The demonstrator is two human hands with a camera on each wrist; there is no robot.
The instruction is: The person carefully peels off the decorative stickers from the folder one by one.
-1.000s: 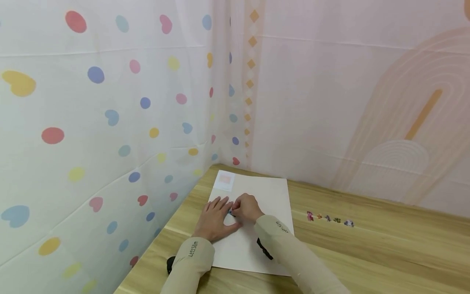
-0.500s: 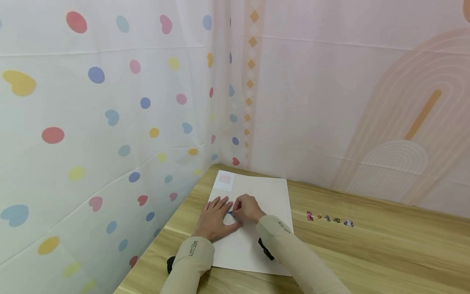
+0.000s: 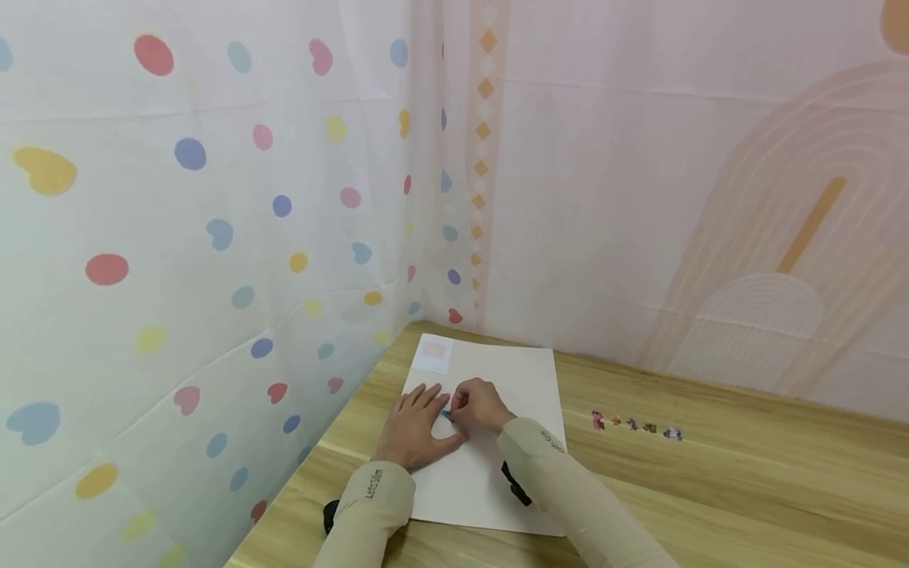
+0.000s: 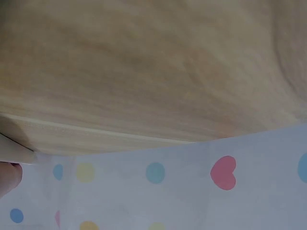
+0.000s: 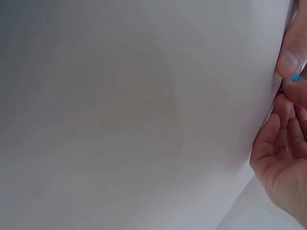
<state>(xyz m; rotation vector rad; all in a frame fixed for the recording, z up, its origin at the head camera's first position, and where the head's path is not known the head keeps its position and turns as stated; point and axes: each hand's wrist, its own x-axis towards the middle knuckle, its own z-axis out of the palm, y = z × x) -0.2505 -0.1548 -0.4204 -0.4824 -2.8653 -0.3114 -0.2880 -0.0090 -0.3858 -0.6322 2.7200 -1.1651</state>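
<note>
My left hand [image 3: 410, 432] rests on a large white board [image 3: 507, 485], its fingers spread and thumb out to the side. Right beside its index finger lies a small blue piece [image 3: 446, 414], partly covered by the hands. My right hand [image 3: 484, 405] has its fingers curled and pinches at that piece's right edge. In the right wrist view, the curled fingers of the right hand [image 5: 283, 163] meet the board's surface, and a bit of the blue piece [image 5: 297, 77] shows between the fingertips. Its exact shape is hidden.
A small printed paper [image 3: 432, 353] lies at the board's far left corner. Several small colourful figures [image 3: 632, 424] form a row on the wooden table [image 3: 746, 473] to the right. Patterned curtains [image 3: 213, 315] stand along the table's left and far edges.
The right hand's fingertips have shifted slightly right, while the left hand stays in place on the board. The head view has tilted up a little.
</note>
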